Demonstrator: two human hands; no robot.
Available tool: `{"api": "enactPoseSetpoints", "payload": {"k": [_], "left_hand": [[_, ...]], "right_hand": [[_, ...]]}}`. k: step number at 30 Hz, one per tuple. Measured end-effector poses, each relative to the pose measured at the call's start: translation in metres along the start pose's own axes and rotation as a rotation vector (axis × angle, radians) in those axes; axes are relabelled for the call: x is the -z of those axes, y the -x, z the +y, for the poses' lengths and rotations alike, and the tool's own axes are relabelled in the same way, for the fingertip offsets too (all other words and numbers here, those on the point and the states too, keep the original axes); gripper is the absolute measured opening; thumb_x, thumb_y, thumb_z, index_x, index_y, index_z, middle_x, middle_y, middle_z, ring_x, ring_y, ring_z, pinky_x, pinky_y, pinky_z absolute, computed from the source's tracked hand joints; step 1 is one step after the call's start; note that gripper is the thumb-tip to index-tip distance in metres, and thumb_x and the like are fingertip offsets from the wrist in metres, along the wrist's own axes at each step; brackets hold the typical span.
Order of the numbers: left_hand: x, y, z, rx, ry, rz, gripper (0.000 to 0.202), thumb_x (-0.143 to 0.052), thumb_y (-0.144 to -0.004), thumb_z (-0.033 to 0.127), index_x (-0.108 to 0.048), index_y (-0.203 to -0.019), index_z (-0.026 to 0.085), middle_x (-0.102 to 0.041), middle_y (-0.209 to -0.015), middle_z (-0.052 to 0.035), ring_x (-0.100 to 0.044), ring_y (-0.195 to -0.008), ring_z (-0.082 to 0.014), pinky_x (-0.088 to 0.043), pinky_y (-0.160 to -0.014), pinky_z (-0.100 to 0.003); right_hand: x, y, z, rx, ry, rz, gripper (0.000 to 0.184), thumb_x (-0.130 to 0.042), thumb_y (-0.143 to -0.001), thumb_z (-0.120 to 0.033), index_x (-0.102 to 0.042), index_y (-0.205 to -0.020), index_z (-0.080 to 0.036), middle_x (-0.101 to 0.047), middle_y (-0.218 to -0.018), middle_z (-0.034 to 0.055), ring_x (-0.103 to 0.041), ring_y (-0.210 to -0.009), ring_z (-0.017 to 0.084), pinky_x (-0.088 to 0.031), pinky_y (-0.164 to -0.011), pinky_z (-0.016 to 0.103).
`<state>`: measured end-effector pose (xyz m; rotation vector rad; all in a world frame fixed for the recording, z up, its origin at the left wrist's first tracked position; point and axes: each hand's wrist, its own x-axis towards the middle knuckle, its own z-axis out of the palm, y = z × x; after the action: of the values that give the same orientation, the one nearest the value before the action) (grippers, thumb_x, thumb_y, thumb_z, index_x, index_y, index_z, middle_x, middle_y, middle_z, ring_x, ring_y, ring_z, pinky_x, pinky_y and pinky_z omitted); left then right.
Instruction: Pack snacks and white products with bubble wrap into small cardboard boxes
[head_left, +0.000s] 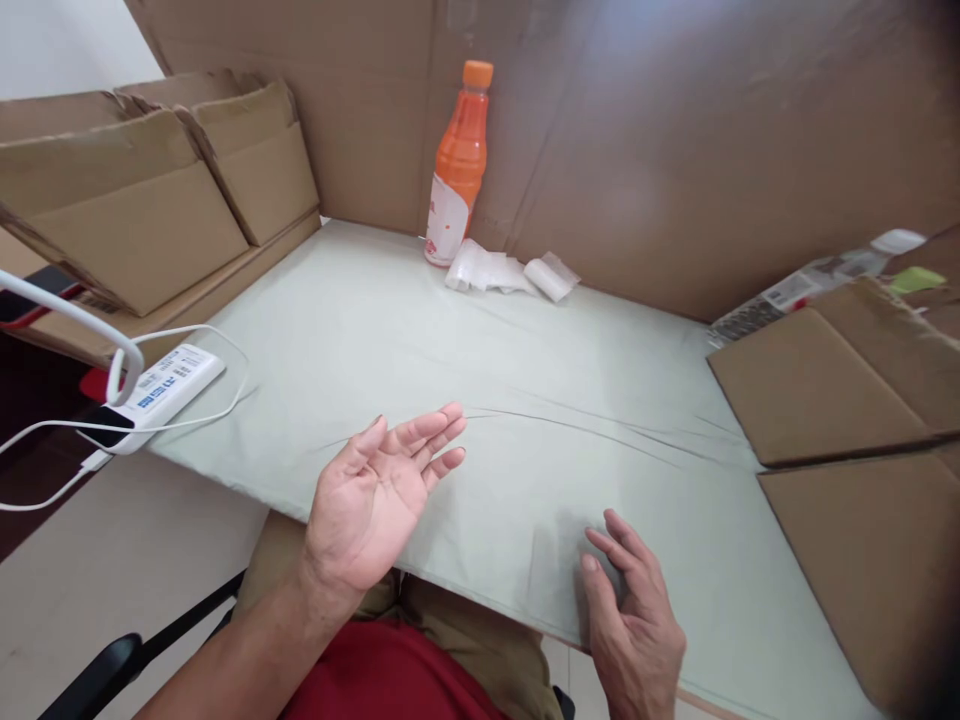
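My left hand (382, 490) is held palm up above the front of the pale table (360, 330), its fingers stretched out and nothing in it. Lower right, my right hand (630, 610) hovers over or rests at the table's front edge, fingers apart and slightly curled, with no object in it. At the back of the table stands an orange bottle (460, 160) with an orange cap and a white label. Right beside its base lie a crumpled piece of white wrap (491, 270) and a small white roll (553, 276).
A white power bank (169, 390) with a white cable (232, 400) sits at the left edge. Cardboard boxes (135, 200) line the left, and cardboard flaps (825, 380) the right. A clear plastic bottle (814, 285) leans behind them. A cardboard wall (637, 150) closes the back.
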<state>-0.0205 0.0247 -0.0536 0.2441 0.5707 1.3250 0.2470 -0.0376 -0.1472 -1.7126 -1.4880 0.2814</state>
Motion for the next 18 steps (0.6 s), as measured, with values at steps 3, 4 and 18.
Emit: {"api": "enactPoseSetpoints", "payload": {"k": [3, 4, 18], "left_hand": [[0.0014, -0.0008, 0.0018, -0.013, -0.009, -0.004, 0.051, -0.038, -0.098, 0.041, -0.082, -0.093, 0.013, -0.069, -0.131, -0.0155, -0.051, -0.138, -0.0313, -0.043, -0.110, -0.043], [0.0018, -0.0011, 0.0023, -0.020, -0.013, -0.002, 0.051, -0.039, -0.098, 0.041, -0.082, -0.093, 0.014, -0.069, -0.130, -0.0153, -0.051, -0.138, -0.0313, -0.043, -0.110, -0.043], [0.0051, -0.0053, 0.0011, -0.076, -0.067, 0.077, 0.039, -0.047, -0.095, 0.033, -0.082, -0.095, 0.014, -0.070, -0.129, -0.0170, -0.053, -0.135, -0.0335, -0.044, -0.106, -0.046]], "right_hand": [[0.0001, -0.0003, 0.0010, -0.011, 0.015, -0.005, 0.032, -0.058, -0.093, -0.044, -0.072, -0.107, -0.019, -0.062, -0.137, 0.0137, -0.060, -0.125, 0.030, -0.050, -0.098, 0.043], [0.0004, -0.0006, 0.0011, -0.015, 0.023, -0.009, 0.032, -0.058, -0.092, -0.045, -0.072, -0.107, -0.020, -0.062, -0.138, 0.0134, -0.060, -0.124, 0.030, -0.050, -0.097, 0.043], [0.0017, -0.0017, 0.0028, 0.023, 0.062, -0.007, 0.029, -0.059, -0.093, -0.043, -0.072, -0.107, -0.021, -0.064, -0.135, 0.0121, -0.063, -0.121, 0.030, -0.052, -0.093, 0.041]]}}
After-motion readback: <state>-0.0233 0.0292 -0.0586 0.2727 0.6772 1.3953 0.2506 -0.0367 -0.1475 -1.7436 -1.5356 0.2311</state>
